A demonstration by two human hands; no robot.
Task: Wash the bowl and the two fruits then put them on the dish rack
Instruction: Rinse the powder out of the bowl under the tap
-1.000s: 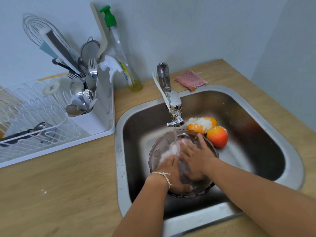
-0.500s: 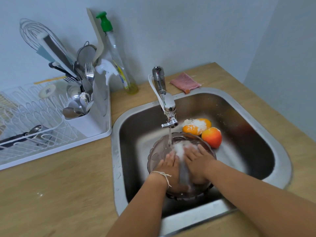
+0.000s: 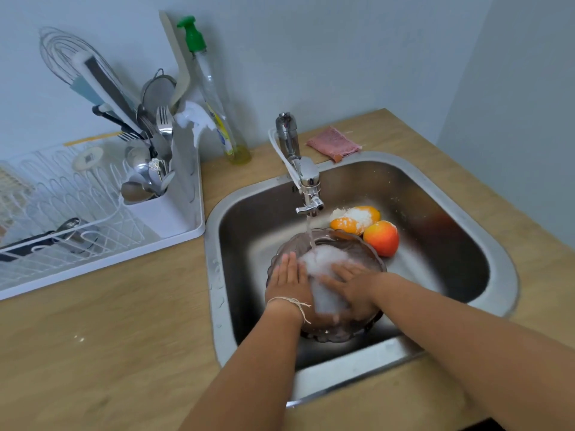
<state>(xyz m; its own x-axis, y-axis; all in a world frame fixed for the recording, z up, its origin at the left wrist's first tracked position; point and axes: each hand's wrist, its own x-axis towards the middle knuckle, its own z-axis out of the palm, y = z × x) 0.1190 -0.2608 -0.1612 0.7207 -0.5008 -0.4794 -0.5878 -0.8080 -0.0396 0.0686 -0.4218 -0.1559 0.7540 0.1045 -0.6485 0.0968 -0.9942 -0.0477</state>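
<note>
Both my forearms reach forward and down into the stainless steel sink [image 3: 466, 194]. My left hand [image 3: 289, 283] lies flat, palm down, fingers straight and together, pressed inside the left part of the tinted glass bowl with scalloped rim [image 3: 370, 248]; a thin string bracelet [image 3: 289, 301] is on that wrist. My right hand [image 3: 353, 283] is spread flat too, fingers splayed toward the left, resting on the bowl's inside; neither hand grips anything. White soap foam [image 3: 325, 265] sits between and under my fingers. Water runs from the chrome faucet [image 3: 306, 178] into the bowl. The bowl sits in the sink basin, front-centre. The orange fruit capped with foam [image 3: 354, 219] and the red-orange round fruit [image 3: 381, 237] lie touching each other just behind the bowl's right rim. The white wire dish rack [image 3: 93, 225] stands on the wooden counter [image 3: 109, 337], left of the sink.
</note>
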